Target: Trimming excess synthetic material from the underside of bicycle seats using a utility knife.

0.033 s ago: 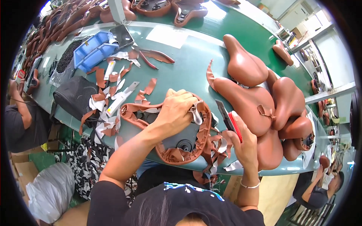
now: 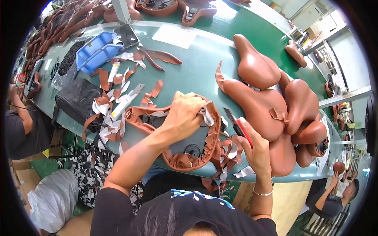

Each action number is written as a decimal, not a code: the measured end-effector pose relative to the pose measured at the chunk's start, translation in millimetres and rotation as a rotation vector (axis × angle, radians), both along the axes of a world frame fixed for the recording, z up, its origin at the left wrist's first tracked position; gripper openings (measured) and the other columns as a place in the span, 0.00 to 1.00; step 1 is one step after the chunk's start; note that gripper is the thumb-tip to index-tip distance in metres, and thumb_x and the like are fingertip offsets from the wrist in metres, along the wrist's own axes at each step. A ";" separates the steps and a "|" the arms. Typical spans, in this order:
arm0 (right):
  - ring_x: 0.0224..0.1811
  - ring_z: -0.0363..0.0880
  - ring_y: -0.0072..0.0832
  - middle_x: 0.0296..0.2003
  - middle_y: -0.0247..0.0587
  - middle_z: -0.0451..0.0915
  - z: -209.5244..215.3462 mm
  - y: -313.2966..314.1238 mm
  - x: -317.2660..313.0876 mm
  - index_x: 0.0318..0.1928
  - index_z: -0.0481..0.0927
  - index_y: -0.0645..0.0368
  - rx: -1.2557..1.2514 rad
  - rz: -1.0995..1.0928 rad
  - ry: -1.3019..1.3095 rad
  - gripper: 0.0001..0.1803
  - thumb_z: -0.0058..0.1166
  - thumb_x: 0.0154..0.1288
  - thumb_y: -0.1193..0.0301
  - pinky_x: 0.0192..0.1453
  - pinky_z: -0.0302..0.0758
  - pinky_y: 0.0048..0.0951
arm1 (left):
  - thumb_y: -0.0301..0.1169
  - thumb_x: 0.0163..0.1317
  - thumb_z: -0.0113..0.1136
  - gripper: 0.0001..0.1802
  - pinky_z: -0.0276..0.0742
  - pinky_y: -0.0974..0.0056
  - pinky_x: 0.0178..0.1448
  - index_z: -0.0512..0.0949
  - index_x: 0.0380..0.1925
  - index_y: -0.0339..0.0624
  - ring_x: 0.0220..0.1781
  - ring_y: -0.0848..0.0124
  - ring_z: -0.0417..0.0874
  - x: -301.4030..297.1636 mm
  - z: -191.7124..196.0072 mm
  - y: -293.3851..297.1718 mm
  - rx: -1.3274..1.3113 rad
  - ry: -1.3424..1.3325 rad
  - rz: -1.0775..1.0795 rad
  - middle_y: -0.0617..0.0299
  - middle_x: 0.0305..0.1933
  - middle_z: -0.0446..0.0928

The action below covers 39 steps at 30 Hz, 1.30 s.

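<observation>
Green worktop (image 2: 197, 67) strewn with brown scraps; left hand (image 2: 185, 114) fingers clenched on upturned brown saddle (image 2: 177, 145) rim at near edge; right hand (image 2: 256, 151) grasping red-handled cutter (image 2: 238, 126)

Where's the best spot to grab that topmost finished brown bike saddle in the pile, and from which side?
Probably the narrow nose of the topmost saddle, come at from above and from its far end. The nose points away from the pile onto bare green table and tapers slim enough to wrap; the wide rear leans on the other saddles.
</observation>
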State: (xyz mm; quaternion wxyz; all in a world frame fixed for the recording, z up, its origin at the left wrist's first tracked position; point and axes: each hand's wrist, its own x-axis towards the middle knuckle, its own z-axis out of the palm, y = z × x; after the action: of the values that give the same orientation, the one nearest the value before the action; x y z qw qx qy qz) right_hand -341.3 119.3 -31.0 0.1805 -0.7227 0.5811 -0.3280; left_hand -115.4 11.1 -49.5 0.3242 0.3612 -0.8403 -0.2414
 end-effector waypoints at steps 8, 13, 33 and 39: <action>0.19 0.75 0.33 0.21 0.37 0.72 5.3 4.1 15.7 0.61 0.72 0.47 0.003 0.044 0.478 0.27 0.57 0.59 0.71 0.20 0.70 0.34 | 0.31 0.62 0.56 0.07 0.62 0.61 0.46 0.79 0.28 0.44 0.35 0.67 0.75 0.9 -2.6 -5.9 0.344 0.157 0.064 0.63 0.27 0.76; 0.19 0.76 0.38 0.22 0.40 0.72 16.2 17.8 45.8 0.63 0.68 0.48 0.204 -0.088 0.635 0.27 0.53 0.64 0.69 0.19 0.69 0.38 | 0.35 0.69 0.52 0.11 0.66 0.68 0.41 0.72 0.31 0.39 0.36 0.76 0.71 -3.3 -6.6 3.0 0.688 0.889 -0.145 0.66 0.27 0.70; 0.16 0.75 0.40 0.16 0.42 0.75 50.3 1.9 41.2 0.57 0.75 0.43 0.216 -0.044 0.717 0.22 0.53 0.61 0.63 0.20 0.65 0.41 | 0.38 0.60 0.59 0.14 0.67 0.61 0.56 0.83 0.25 0.39 0.41 0.70 0.77 22.6 -10.8 -60.7 0.369 0.744 0.316 0.60 0.34 0.81; 0.23 0.76 0.38 0.20 0.40 0.77 55.4 -55.2 -9.5 0.56 0.78 0.39 0.200 0.212 0.680 0.24 0.58 0.55 0.68 0.28 0.68 0.38 | 0.40 0.72 0.45 0.22 0.64 0.65 0.64 0.78 0.44 0.29 0.49 0.70 0.77 31.1 5.4 10.7 0.808 0.913 0.076 0.57 0.45 0.79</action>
State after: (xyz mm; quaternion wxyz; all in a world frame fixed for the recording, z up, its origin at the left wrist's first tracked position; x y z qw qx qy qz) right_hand -350.8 64.1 24.4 0.0797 -0.8255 0.5587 0.0100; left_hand -84.3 21.8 -44.2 0.4973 0.3455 -0.4449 -0.6599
